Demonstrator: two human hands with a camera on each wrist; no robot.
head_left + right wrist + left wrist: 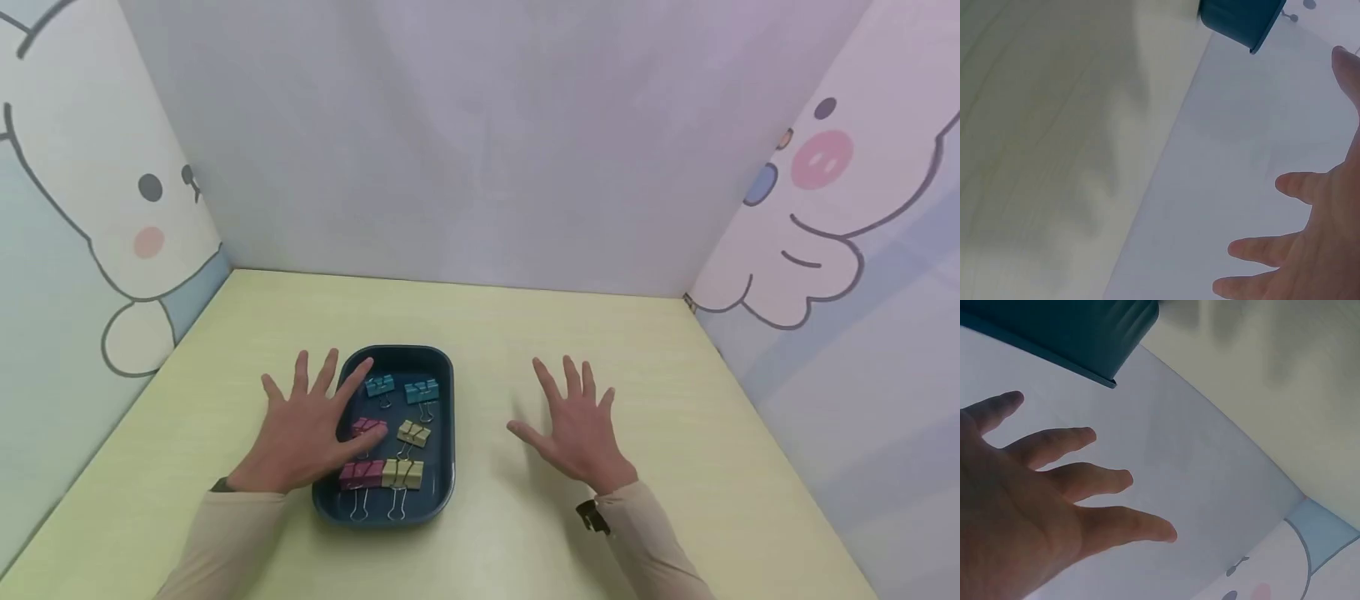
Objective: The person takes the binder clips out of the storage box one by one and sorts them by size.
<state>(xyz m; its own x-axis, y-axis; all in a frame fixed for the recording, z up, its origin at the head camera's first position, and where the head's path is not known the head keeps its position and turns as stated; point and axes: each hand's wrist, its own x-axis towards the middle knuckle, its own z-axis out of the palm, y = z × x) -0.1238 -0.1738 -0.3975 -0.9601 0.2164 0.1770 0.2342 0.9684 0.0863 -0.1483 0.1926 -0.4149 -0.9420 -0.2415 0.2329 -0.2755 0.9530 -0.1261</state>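
Note:
A dark blue tray [442,467] stands on the table, left of centre in the head view. Two blue binder clips [422,391] lie at its far end. Nearer are a small pink binder clip [367,426], partly covered by my left thumb, and a small yellow binder clip [413,433]. At the near end, a larger pink binder clip [362,474] and a larger yellow binder clip [402,474] lie side by side. My left hand [303,437] hovers with spread fingers over the tray's left edge. Right of the tray, my right hand [583,433] is held above the table, fingers spread, holding nothing.
The pale yellow table [600,333] is bounded by a grey back wall [480,167]. Side panels with cartoon animals, the left panel [67,275] and the right panel [885,317], flank it. A dark band [592,517] is at my right wrist.

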